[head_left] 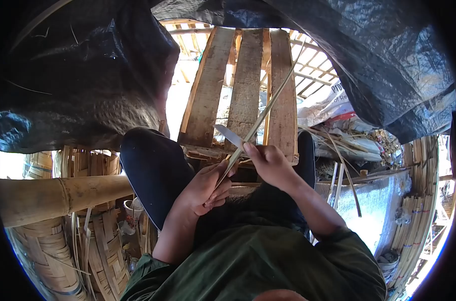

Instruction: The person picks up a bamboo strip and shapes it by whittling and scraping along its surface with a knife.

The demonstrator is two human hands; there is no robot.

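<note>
A long, thin bamboo strip (269, 106) slants from the upper right down to my left hand (208, 186), whose fingers are closed around its lower end. My right hand (269, 161) is closed just to the right, gripping a knife (228, 134); its handle is hidden in the fist. The pale blade points up and to the left and crosses the strip, against it or very near it. Both hands are close together above my lap, in front of the near edge of a slatted wooden bench (245, 103).
A thick bamboo pole (62, 196) lies across the left side, above woven bamboo baskets (95, 246). Dark plastic sheeting (82, 80) hangs on both sides. Bundled bamboo strips (414, 226) stand at right, near a printed sack (328, 105) and loose strips.
</note>
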